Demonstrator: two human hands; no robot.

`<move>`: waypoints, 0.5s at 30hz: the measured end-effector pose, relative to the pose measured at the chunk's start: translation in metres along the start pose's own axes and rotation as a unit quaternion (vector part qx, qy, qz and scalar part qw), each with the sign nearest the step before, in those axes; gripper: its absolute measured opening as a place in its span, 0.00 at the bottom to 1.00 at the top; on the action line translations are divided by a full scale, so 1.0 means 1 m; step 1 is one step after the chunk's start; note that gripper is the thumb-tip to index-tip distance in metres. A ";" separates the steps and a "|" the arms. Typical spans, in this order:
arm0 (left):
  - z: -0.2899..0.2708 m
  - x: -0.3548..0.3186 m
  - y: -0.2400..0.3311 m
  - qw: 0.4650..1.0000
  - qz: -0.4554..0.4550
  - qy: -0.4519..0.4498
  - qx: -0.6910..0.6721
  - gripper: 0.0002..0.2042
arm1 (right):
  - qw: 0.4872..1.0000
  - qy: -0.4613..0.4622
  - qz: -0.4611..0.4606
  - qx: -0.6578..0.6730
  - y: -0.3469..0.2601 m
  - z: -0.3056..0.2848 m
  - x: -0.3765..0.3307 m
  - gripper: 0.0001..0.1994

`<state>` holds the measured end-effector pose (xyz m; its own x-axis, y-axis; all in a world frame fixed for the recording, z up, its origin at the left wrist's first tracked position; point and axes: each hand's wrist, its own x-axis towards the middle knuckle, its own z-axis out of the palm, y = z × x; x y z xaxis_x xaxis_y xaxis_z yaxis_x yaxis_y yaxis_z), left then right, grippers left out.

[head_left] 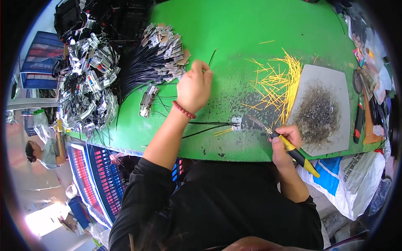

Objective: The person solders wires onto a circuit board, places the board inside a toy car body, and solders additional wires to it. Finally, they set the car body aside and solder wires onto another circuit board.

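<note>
My left hand point(194, 85) is closed in a pinch above the green table. A thin black wire point(213, 56) pokes out beyond its fingers. My right hand point(286, 144) grips a yellow-and-black soldering iron point(295, 154), whose metal tip points up and left. Left of that tip lies a small whitish square part point(236, 120), apart from it, with black wires point(209, 123) running left under my left forearm. Short yellow strands point(222, 132) lie beside it. A shiny silvery part point(148, 100) with thin dark wires rests left of my left wrist.
Loose yellow strands point(278, 83) lie beside a grey board point(335, 77) with dark residue. Bundled black wires with tagged ends point(163, 46) and a heap of shiny parts point(90, 79) fill the left. Tools point(359, 121) lie at the right edge. Another person point(48, 152) is at far left.
</note>
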<state>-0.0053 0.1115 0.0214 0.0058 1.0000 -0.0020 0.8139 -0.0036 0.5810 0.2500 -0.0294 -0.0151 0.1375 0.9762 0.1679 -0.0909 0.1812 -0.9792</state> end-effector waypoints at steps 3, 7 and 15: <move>-0.001 0.019 -0.003 0.987 0.041 0.076 0.136 0.16 | 1.000 -0.008 -0.006 0.002 -0.001 0.000 0.001 0.13; -0.002 0.035 -0.007 0.983 -0.003 -0.016 0.185 0.14 | 1.000 -0.006 -0.007 -0.004 -0.003 0.004 0.002 0.12; -0.025 -0.036 0.008 0.980 0.198 0.013 -0.004 0.06 | 0.993 -0.079 0.044 -0.074 -0.017 0.024 0.019 0.16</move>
<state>-0.0130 0.0760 0.0463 0.3055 0.9201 0.2452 0.7461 -0.3913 0.5387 0.2304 -0.0109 0.0078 -0.0216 0.9962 0.0844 0.0517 0.0854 -0.9950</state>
